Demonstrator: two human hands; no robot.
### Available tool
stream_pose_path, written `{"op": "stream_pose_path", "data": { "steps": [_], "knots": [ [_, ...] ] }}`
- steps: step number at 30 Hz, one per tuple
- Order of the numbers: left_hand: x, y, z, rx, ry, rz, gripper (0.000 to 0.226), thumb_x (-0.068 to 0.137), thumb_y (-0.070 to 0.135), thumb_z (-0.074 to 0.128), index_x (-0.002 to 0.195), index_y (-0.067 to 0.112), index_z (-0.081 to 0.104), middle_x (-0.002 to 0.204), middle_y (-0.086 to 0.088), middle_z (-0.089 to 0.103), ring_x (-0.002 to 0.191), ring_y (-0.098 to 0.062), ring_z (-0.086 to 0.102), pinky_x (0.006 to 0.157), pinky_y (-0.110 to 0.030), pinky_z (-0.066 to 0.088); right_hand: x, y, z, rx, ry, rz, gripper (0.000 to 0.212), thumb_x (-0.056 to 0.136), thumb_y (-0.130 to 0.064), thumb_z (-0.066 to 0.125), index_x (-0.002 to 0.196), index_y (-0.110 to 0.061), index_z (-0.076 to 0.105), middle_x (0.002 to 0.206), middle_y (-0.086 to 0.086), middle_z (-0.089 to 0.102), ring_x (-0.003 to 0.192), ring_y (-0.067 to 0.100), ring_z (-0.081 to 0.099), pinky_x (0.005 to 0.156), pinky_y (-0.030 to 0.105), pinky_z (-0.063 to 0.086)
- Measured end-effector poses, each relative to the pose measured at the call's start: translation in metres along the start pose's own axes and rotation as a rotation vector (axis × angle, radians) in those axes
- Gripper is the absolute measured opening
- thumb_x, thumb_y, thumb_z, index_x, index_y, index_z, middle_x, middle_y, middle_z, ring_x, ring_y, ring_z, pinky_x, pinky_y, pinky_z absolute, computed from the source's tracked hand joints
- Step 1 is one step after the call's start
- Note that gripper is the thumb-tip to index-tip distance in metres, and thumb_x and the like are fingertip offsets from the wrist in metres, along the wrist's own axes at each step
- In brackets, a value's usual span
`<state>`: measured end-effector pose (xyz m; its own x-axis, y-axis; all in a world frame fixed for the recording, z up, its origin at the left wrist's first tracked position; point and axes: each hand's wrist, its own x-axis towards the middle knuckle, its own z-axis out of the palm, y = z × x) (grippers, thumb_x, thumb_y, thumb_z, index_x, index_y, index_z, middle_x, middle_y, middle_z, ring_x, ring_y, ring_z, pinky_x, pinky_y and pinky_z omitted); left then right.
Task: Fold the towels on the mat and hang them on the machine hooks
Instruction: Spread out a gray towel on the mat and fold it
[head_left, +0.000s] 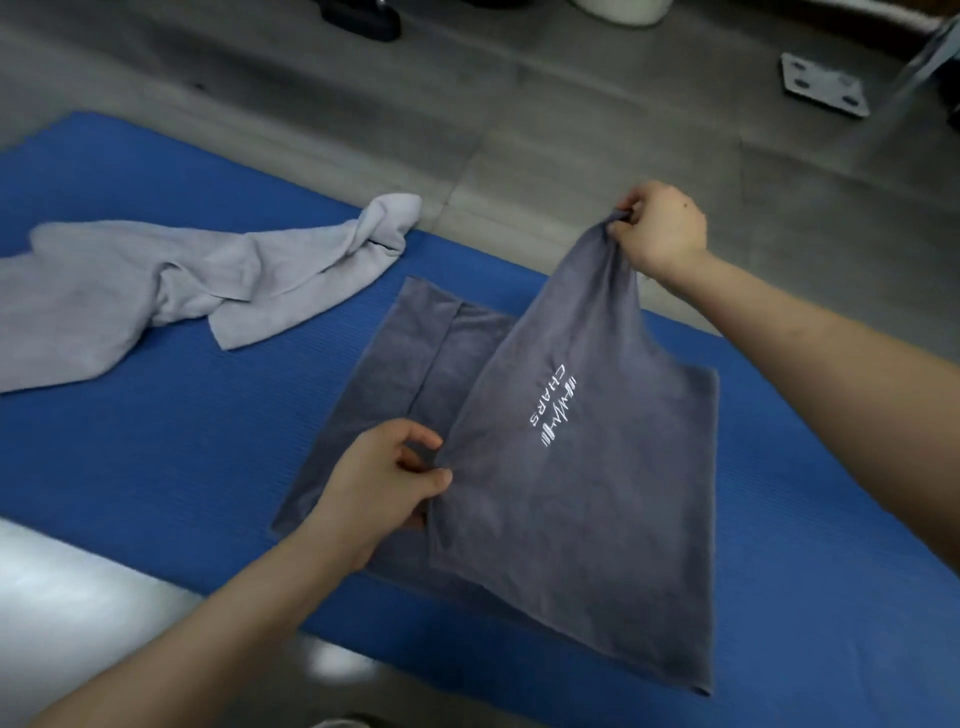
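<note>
A dark grey towel (582, 499) with white embroidered lettering lies partly folded on the blue mat (156, 467). My right hand (662, 228) pinches its far corner and holds it lifted above the mat. My left hand (384, 483) grips the near left edge of the same raised flap, low over the flat lower layer. A light grey towel (171, 280) lies crumpled on the mat's left part, apart from both hands.
Grey tiled floor (571, 130) surrounds the mat. A metal base plate with bolt holes (826, 91) sits at the far right beside a machine leg. A dark object (363, 21) and a white object (623, 10) stand at the top edge.
</note>
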<state>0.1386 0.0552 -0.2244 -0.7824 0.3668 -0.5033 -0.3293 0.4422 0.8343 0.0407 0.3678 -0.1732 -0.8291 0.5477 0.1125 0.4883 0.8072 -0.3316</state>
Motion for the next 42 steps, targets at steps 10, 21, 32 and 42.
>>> {"op": "stream_pose_path", "data": {
  "steps": [10, 21, 32, 42],
  "knots": [
    [0.058, -0.104, -0.074, 0.228, 0.387, -0.025, 0.013, 0.087, 0.018, 0.063, 0.098, 0.023, 0.060, 0.082, 0.017, 0.057, 0.075, 0.001, 0.052, 0.063, -0.017, 0.039, 0.021, -0.116, 0.147, 0.018, -0.119, 0.053, 0.023, 0.088, -0.018, 0.056, 0.109, -0.015, 0.063, 0.117, 0.012, 0.064, 0.112, 0.030, 0.057, 0.084, 0.030, 0.043],
    [0.079, -0.155, -0.077, 0.585, 0.355, -0.088, 0.024, 0.092, 0.022, 0.053, 0.116, 0.017, 0.053, 0.103, -0.001, 0.059, 0.078, -0.010, 0.047, 0.065, -0.026, 0.039, -0.008, -0.117, 0.238, 0.189, -0.538, -0.020, 0.074, 0.086, 0.002, 0.037, 0.151, -0.027, 0.016, 0.150, 0.003, 0.037, 0.135, 0.019, 0.039, 0.104, 0.023, 0.034],
    [0.097, -0.141, -0.003, 0.995, 0.170, 0.686, 0.038, 0.081, 0.014, 0.040, 0.105, 0.010, 0.069, 0.120, -0.013, 0.062, 0.109, -0.039, 0.057, 0.092, -0.047, 0.047, -0.181, 0.072, 0.148, -0.032, -0.087, 0.252, 0.038, 0.091, -0.020, 0.048, 0.127, -0.008, 0.056, 0.119, 0.015, 0.064, 0.104, 0.037, 0.061, 0.088, 0.040, 0.046],
    [0.105, -0.166, 0.037, 1.293, -0.227, 0.776, 0.058, 0.098, 0.052, 0.007, 0.140, 0.025, 0.038, 0.148, -0.008, 0.037, 0.138, -0.035, 0.028, 0.109, -0.064, 0.014, -0.357, 0.174, 0.140, -0.385, -0.296, 0.398, 0.056, 0.097, -0.047, 0.014, 0.141, -0.026, 0.042, 0.148, 0.011, 0.038, 0.137, 0.028, 0.035, 0.109, 0.050, 0.021]
  ]
}}
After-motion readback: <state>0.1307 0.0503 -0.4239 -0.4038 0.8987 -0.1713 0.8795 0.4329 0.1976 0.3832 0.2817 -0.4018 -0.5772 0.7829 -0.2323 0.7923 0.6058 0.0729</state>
